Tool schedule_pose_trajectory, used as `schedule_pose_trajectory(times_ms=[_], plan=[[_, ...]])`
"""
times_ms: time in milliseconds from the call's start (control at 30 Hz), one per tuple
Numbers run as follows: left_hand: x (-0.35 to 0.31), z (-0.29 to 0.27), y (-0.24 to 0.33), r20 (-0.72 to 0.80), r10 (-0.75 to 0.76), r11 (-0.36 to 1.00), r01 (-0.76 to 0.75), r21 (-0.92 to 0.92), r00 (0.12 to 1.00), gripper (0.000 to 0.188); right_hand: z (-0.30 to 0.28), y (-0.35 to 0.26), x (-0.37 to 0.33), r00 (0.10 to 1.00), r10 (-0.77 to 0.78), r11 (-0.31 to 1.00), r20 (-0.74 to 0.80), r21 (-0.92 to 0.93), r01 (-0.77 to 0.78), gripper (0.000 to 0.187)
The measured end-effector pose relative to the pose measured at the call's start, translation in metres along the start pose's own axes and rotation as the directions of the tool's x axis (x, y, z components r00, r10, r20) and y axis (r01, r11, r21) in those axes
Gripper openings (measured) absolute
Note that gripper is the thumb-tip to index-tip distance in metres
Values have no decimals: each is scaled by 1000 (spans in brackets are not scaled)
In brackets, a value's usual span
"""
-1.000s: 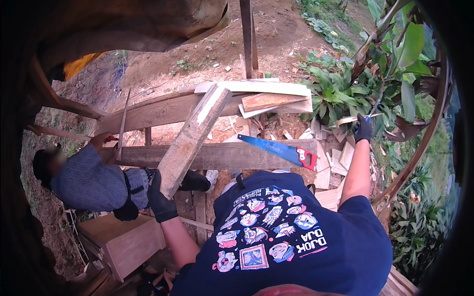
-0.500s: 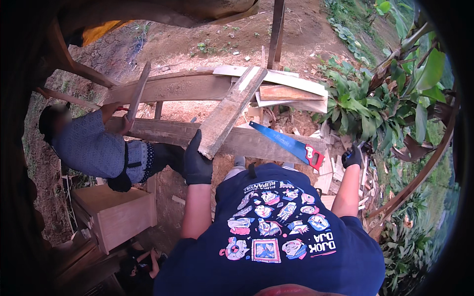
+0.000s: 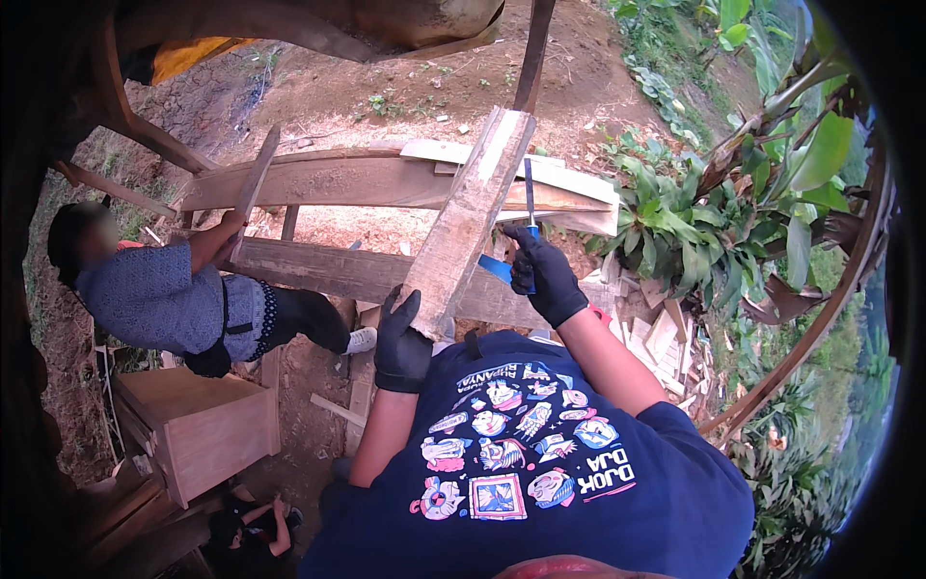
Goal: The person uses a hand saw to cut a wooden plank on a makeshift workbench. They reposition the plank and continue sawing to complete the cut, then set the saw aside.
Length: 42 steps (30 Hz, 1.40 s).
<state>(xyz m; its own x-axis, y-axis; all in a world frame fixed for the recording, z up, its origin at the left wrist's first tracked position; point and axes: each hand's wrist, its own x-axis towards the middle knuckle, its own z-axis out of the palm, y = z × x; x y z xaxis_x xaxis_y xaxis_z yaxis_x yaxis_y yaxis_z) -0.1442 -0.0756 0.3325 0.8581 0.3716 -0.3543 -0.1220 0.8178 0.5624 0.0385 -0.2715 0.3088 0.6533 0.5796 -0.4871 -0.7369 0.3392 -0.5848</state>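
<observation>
My left hand (image 3: pixel 403 345), in a black glove, is closed round the near end of a rough wooden plank (image 3: pixel 453 232). The plank slopes away from me across the workbench beam, with a pale strip at its far end. On its right side, my gloved right hand (image 3: pixel 548 278) grips a blue-handled tool with a slim dark blade (image 3: pixel 530 190) pointing up and away. The exact kind of tool is hard to make out. Behind that hand lies a handsaw (image 3: pixel 496 269) with a blue blade, mostly hidden by the hand and forearm.
Pale boards (image 3: pixel 579 198) lie on the far beam (image 3: pixel 318 183). At left, a co-worker (image 3: pixel 178 299) holds another board (image 3: pixel 256 179). A wooden box (image 3: pixel 207 425) stands lower left, near another person (image 3: pixel 256 531). Wood scraps (image 3: pixel 666 338) and leafy plants (image 3: pixel 666 207) are on the right.
My right hand has come in from the far right to the plank's side, bringing the blue-handled tool. My left hand and the plank's near end have shifted slightly nearer me. The saw is now mostly covered.
</observation>
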Motion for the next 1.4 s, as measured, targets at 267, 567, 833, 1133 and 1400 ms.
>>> schedule_pose_trajectory(times_ms=[267, 567, 833, 1133, 1400], plan=[[14, -35, -2, 79, 166, 582, -163, 797, 983, 58, 64, -33, 16, 996, -46, 968, 72, -244, 62, 19], [49, -60, 60, 218, 290, 876, -350, 331, 932, 56, 66, -16, 26, 977, -22, 208, 211, -955, 211, 66], [44, 27, 96, 117, 432, 173, -210, 962, 894, 44, 28, 28, 65, 951, 199, 15, 236, -971, 238, 76], [53, -14, 3, 160, 511, 18, -196, 980, 845, 40, -8, -8, 11, 995, 3, 193, 102, -976, 100, 63], [69, 3, 32, 176, 204, -164, -143, 976, 963, 63, -10, -37, -70, 954, -57, -33, 293, -956, 292, 59]])
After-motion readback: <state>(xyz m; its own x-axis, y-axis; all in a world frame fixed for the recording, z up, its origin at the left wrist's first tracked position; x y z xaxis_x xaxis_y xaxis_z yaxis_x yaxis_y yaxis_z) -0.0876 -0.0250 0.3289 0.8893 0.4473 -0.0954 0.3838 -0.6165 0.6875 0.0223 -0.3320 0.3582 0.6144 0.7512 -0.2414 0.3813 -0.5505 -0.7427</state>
